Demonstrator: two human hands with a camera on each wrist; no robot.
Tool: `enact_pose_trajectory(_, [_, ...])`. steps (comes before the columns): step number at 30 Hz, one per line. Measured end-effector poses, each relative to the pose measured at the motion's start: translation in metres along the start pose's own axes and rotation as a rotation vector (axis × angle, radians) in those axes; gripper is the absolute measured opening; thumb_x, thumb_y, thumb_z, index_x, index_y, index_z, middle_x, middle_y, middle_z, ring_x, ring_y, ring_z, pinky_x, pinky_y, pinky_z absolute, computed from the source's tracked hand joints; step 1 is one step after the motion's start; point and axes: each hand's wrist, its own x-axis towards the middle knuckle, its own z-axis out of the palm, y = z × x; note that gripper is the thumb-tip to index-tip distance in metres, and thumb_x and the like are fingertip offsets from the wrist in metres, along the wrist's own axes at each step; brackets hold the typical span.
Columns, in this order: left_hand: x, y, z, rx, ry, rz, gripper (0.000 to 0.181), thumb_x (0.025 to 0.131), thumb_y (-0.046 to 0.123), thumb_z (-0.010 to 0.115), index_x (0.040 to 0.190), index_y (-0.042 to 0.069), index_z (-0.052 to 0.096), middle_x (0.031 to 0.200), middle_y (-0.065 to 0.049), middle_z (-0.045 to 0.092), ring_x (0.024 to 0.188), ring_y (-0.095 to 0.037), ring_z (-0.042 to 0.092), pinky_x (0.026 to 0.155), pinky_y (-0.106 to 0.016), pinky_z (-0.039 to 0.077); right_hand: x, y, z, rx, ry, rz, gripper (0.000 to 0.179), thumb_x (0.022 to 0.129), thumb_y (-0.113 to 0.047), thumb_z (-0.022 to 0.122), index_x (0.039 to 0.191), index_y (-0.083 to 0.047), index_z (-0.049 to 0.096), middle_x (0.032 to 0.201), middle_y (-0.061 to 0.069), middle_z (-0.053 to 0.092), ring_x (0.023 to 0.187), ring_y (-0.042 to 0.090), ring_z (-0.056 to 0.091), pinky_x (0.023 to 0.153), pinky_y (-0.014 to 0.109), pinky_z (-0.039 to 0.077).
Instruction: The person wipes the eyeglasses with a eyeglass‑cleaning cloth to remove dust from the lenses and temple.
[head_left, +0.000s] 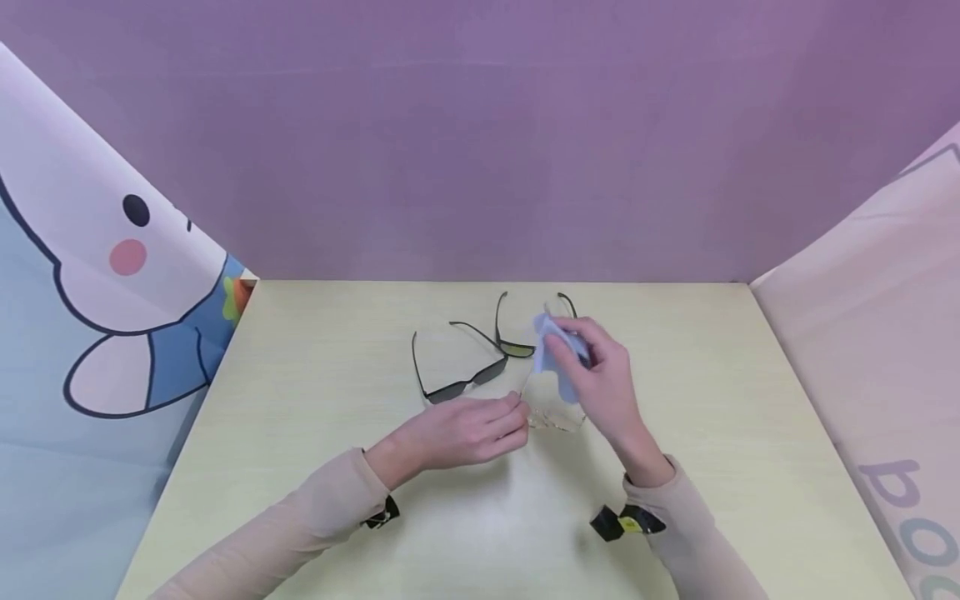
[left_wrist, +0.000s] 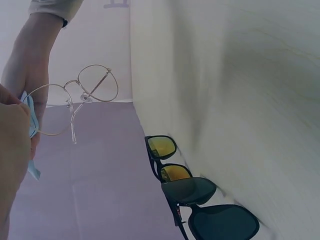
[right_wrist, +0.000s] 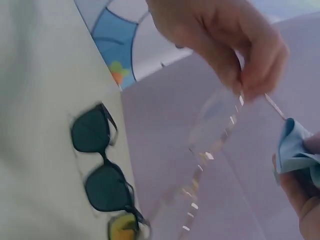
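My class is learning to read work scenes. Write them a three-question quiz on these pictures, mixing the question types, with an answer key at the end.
1. Which hand grips the blue cloth?

2. True or false: the left hand holds the wire-rimmed glasses.

3. What lenses do the sunglasses nearer the left hand have?
A) yellow
B) dark
C) clear

Key:
1. The right hand.
2. True.
3. B.
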Motion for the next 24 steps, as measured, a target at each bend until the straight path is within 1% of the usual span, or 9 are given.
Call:
enact_pose_trajectory(3, [0.000, 0.001, 0.000, 0.006, 0.003, 0.008, 0.023, 0.100, -0.008, 0.047, 0.107, 0.008, 0.061, 0.112, -0.004, 0.069, 0.105, -0.015, 0.067, 0.101, -0.022, 0.055, 0.005, -0.001, -0.002, 0.014, 0.034, 0.077, 0.022, 0.099, -0.007, 0.069, 0.120, -0.003, 0.070, 0.108, 0.017, 0.072, 0.083, 0.018, 0.064, 0.062, 0.025, 0.055])
enact_pose_trajectory(6, [-0.001, 0.001, 0.000, 0.014, 0.006, 0.015, 0.022, 0.100, -0.007, 0.047, 0.107, 0.009, 0.061, 0.112, -0.004, 0.068, 0.105, -0.015, 0.066, 0.100, -0.022, 0.055, 0.002, -0.002, -0.003, 0.024, 0.005, 0.109, 0.022, 0.100, -0.008, 0.067, 0.121, -0.003, 0.070, 0.110, 0.017, 0.071, 0.085, 0.018, 0.063, 0.063, 0.025, 0.054])
enact_pose_trajectory(11, [-0.001, 0.000, -0.002, 0.023, -0.003, 0.013, 0.022, 0.101, -0.006, 0.047, 0.108, 0.009, 0.061, 0.112, -0.003, 0.068, 0.105, -0.015, 0.066, 0.100, -0.022, 0.055, -0.009, -0.002, -0.001, 0.001, -0.098, -0.014, 0.022, 0.096, 0.003, 0.067, 0.117, -0.001, 0.071, 0.109, 0.017, 0.072, 0.086, 0.016, 0.062, 0.067, 0.025, 0.054])
enact_pose_trajectory(13, [-0.001, 0.000, -0.001, 0.028, -0.006, 0.015, 0.021, 0.101, -0.006, 0.047, 0.109, 0.009, 0.061, 0.112, -0.003, 0.068, 0.106, -0.015, 0.066, 0.101, -0.022, 0.055, -0.009, 0.000, -0.001, -0.005, -0.113, -0.059, 0.022, 0.094, 0.006, 0.068, 0.115, 0.000, 0.071, 0.108, 0.016, 0.072, 0.086, 0.015, 0.062, 0.068, 0.024, 0.054])
enact_pose_trajectory(15, [-0.001, 0.000, -0.001, 0.026, -0.005, 0.019, 0.022, 0.100, -0.006, 0.047, 0.109, 0.009, 0.061, 0.112, -0.003, 0.068, 0.106, -0.015, 0.066, 0.101, -0.022, 0.055, -0.006, 0.002, -0.002, -0.002, -0.097, -0.066, 0.022, 0.094, 0.005, 0.068, 0.116, 0.001, 0.071, 0.106, 0.016, 0.072, 0.085, 0.015, 0.062, 0.067, 0.024, 0.054])
enact_pose_trajectory(17, [0.000, 0.001, 0.001, 0.020, 0.000, 0.020, 0.022, 0.100, -0.006, 0.047, 0.109, 0.009, 0.061, 0.113, -0.003, 0.068, 0.106, -0.015, 0.066, 0.101, -0.023, 0.055, 0.000, 0.004, -0.004, 0.002, -0.049, -0.042, 0.022, 0.096, 0.002, 0.068, 0.117, 0.001, 0.070, 0.106, 0.018, 0.072, 0.083, 0.015, 0.062, 0.065, 0.023, 0.055])
enact_pose_trajectory(20, [0.000, 0.003, 0.002, 0.017, 0.015, 0.025, 0.021, 0.100, -0.005, 0.047, 0.107, 0.009, 0.061, 0.113, -0.004, 0.068, 0.106, -0.016, 0.066, 0.101, -0.023, 0.055, 0.008, 0.005, -0.007, 0.012, 0.009, 0.030, 0.022, 0.099, -0.005, 0.067, 0.121, -0.001, 0.070, 0.107, 0.018, 0.072, 0.083, 0.015, 0.062, 0.064, 0.022, 0.054])
enact_pose_trajectory(22, [0.000, 0.003, 0.003, 0.022, 0.018, 0.030, 0.021, 0.100, -0.005, 0.047, 0.107, 0.009, 0.061, 0.113, -0.004, 0.068, 0.106, -0.015, 0.066, 0.101, -0.023, 0.055, 0.008, 0.005, -0.008, 0.020, 0.010, 0.073, 0.023, 0.100, -0.007, 0.066, 0.122, -0.002, 0.070, 0.109, 0.018, 0.071, 0.083, 0.015, 0.062, 0.064, 0.022, 0.052])
enact_pose_trajectory(24, [0.000, 0.003, 0.003, 0.026, 0.014, 0.035, 0.021, 0.100, -0.004, 0.047, 0.107, 0.009, 0.061, 0.113, -0.004, 0.068, 0.106, -0.015, 0.066, 0.102, -0.023, 0.055, 0.005, 0.004, -0.008, 0.032, -0.024, 0.079, 0.023, 0.100, -0.006, 0.065, 0.122, -0.001, 0.069, 0.109, 0.018, 0.071, 0.083, 0.015, 0.062, 0.065, 0.023, 0.052])
